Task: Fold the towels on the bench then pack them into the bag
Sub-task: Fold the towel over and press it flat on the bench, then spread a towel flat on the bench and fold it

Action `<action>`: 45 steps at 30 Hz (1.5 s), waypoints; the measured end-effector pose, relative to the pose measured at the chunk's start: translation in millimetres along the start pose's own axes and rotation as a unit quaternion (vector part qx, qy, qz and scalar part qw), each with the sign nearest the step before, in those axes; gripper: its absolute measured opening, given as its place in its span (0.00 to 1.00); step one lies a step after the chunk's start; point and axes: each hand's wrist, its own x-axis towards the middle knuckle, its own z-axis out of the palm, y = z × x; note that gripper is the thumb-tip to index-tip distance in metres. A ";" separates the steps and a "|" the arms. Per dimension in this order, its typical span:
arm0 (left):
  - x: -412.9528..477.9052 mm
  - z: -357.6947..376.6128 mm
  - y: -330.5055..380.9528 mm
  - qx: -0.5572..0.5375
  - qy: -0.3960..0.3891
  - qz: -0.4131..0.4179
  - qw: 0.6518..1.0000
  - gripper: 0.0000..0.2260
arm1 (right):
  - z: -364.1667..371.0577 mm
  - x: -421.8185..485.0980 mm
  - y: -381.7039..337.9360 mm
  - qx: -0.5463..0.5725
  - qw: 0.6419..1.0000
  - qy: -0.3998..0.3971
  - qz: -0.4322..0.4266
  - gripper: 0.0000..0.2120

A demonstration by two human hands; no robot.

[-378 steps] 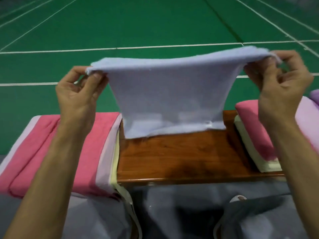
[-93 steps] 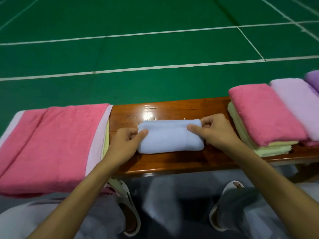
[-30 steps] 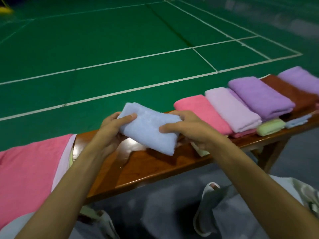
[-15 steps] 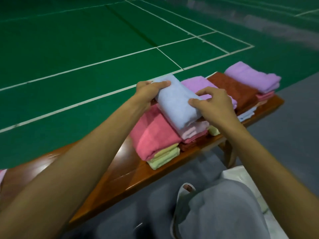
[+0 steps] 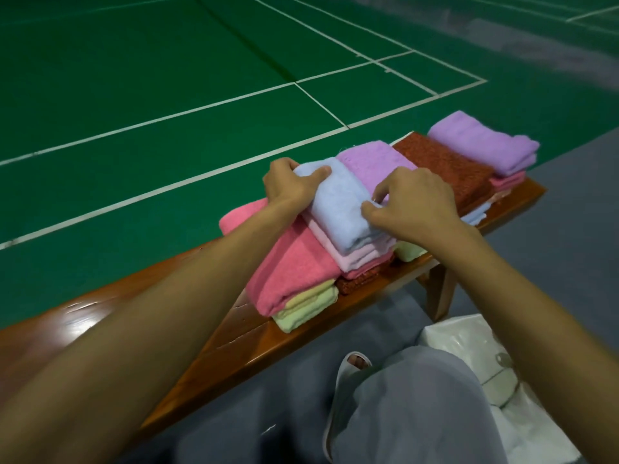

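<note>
**Head view.** A folded blue towel (image 5: 338,202) is shown lying on top of a stack of folded towels at the right part of the bench (image 5: 254,333), directly on a pale towel (image 5: 355,259). It is held at both ends. Its far left end is gripped by the left hand (image 5: 288,185), with the thumb laid on top and the fingers curled behind. Its near right edge is pinched by the curled fingers of the right hand (image 5: 415,199).

The two-ended hold is judged to keep the folds from springing open while the towel is squared on the stack. A pink towel (image 5: 291,262) over a yellow towel (image 5: 308,309) is seen just to the left. A purple towel (image 5: 371,159) and a maroon towel (image 5: 445,165) are seen to the far right, each overlapping the next. The row is judged to keep folded pieces apart from unfolded ones and ready for packing.

The white bag (image 5: 469,339) is seen on the floor at the near right, beside the person's knee and within reach of the right hand. No towel can be seen in it, so packing is judged not yet begun.
</note>
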 end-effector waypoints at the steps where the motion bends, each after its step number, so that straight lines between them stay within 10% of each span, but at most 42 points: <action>1: -3.0 1.0 -1.4 0.044 0.013 0.026 0.999 0.21 | 1.8 0.4 1.8 -0.022 1.000 0.008 -0.007 0.15; 5: -21.6 -0.8 9.5 0.249 0.065 0.246 0.934 0.22 | 4.8 17.8 14.4 -0.073 0.991 -0.008 -0.108 0.35; 8: -38.2 10.7 15.2 0.316 -0.099 0.337 0.881 0.23 | 15.1 33.6 30.2 -0.024 0.980 -0.136 -0.144 0.44; 27: -58.6 -37.4 26.1 0.372 -0.151 0.338 0.851 0.30 | -15.3 32.1 17.0 -0.029 0.975 -0.125 -0.179 0.50; 45: -156.7 -379.3 -237.9 0.430 -0.036 0.074 0.899 0.40 | 105.3 -77.5 -329.8 0.150 0.912 -0.221 -0.311 0.40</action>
